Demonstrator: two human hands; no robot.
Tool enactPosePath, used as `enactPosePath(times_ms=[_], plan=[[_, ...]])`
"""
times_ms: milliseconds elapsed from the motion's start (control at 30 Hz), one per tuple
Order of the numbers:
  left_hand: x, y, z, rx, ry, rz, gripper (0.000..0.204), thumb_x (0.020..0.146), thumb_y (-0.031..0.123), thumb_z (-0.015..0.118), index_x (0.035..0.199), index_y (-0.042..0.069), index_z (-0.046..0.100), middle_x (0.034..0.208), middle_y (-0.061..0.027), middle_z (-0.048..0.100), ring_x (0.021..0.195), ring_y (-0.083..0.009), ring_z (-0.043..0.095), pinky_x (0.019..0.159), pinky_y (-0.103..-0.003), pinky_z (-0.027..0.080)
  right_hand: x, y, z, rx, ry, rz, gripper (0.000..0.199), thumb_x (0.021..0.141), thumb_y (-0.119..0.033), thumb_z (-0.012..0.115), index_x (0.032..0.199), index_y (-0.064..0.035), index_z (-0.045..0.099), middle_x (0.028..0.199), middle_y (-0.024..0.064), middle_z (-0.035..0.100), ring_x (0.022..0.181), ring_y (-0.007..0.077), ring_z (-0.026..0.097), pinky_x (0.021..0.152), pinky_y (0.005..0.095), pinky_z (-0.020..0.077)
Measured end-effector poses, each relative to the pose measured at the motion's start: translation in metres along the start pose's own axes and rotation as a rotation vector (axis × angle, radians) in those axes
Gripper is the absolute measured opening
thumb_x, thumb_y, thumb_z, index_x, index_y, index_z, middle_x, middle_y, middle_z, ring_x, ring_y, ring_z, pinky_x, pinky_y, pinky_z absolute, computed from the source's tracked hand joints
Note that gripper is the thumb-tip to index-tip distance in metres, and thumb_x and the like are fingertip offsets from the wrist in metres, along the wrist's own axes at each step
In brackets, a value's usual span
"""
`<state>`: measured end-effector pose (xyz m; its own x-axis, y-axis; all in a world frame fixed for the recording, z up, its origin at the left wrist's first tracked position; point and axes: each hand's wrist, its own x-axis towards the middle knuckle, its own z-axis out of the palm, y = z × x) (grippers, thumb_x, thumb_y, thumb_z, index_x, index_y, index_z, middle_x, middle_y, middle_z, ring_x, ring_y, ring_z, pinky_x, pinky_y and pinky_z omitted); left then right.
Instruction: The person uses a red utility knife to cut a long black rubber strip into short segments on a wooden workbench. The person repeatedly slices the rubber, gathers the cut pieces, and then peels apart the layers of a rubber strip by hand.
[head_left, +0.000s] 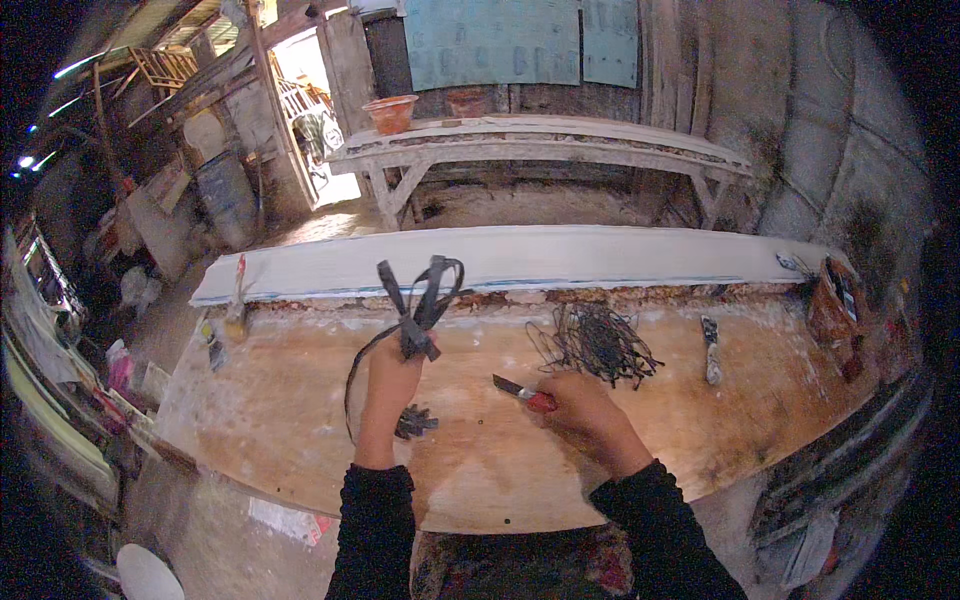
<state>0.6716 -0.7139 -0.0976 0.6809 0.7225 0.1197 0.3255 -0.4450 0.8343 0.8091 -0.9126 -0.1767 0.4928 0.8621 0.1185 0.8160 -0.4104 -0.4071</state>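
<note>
My left hand (396, 372) is raised over the wooden tabletop (300, 410), closed on a looped black strip (430, 300). Loops and ends of the strip stick up above the fist, and a long tail curves down on its left. To the right, my right hand (585, 408) grips a red-handled utility knife (525, 394), its dark blade pointing left toward the strip. A small bunch of short dark strip pieces (415, 422) lies beside my left wrist. Beyond my right hand rests a tangled heap of thin black strips (598, 343).
A long white board (500, 258) runs along the table's far side. Brushes (237, 300) lie at the left, and another brush (711, 350) at the right. A brown container (835, 305) stands at the right end. Farther back is a bench (540, 140) with an orange pot (390, 114).
</note>
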Motion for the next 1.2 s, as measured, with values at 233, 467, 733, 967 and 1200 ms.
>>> enactPosePath(times_ms=[233,467,733,967,1200], plan=[[0.016,-0.039,0.021,0.172,0.049,0.294,0.025,0.074,0.020,0.061,0.093,0.004,0.057,0.076,-0.0210,0.059,0.073,-0.0366,0.057,0.060,-0.041,0.044,-0.003,-0.010,-0.024,0.369,-0.112,-0.003,0.035,0.074,-0.024,0.062,0.101,-0.0028,0.055,0.083,0.0148,0.057,0.077,0.0288,0.056,0.068,0.0347,0.0435],[0.017,-0.036,0.038,0.439,0.133,0.262,0.026,0.073,0.022,0.061,0.091,0.005,0.054,0.069,-0.0179,0.058,0.068,-0.0355,0.058,0.058,-0.045,0.044,-0.017,-0.022,-0.021,0.691,0.177,-0.183,0.047,0.080,-0.027,0.056,0.117,-0.0021,0.043,0.094,0.0116,0.050,0.089,0.0240,0.048,0.081,0.0316,0.0381],[0.013,-0.035,0.045,0.622,0.183,0.216,0.022,0.072,0.019,0.061,0.088,0.008,0.050,0.072,-0.0151,0.059,0.070,-0.0342,0.058,0.057,-0.046,0.043,-0.022,-0.043,-0.024,0.334,0.188,-0.047,0.034,0.084,-0.032,0.047,0.106,-0.0061,0.047,0.090,0.0163,0.057,0.081,0.0335,0.057,0.068,0.0400,0.0453],[0.010,-0.034,0.050,0.588,0.151,0.336,0.025,0.071,0.026,0.063,0.083,0.008,0.051,0.066,-0.0140,0.058,0.063,-0.0343,0.058,0.054,-0.043,0.044,-0.013,-0.032,-0.026,0.239,0.220,0.293,0.034,0.083,-0.035,0.048,0.101,-0.0057,0.048,0.081,0.0182,0.058,0.074,0.0362,0.057,0.062,0.0430,0.0442],[-0.008,-0.014,0.060,0.585,-0.067,0.352,0.048,0.073,0.052,0.054,0.083,0.005,0.051,0.066,-0.0172,0.058,0.065,-0.0363,0.057,0.054,-0.044,0.043,-0.006,-0.015,-0.021,0.145,0.365,0.304,0.033,0.082,-0.036,0.051,0.097,-0.0073,0.046,0.075,0.0160,0.059,0.070,0.0343,0.058,0.058,0.0415,0.0445]])
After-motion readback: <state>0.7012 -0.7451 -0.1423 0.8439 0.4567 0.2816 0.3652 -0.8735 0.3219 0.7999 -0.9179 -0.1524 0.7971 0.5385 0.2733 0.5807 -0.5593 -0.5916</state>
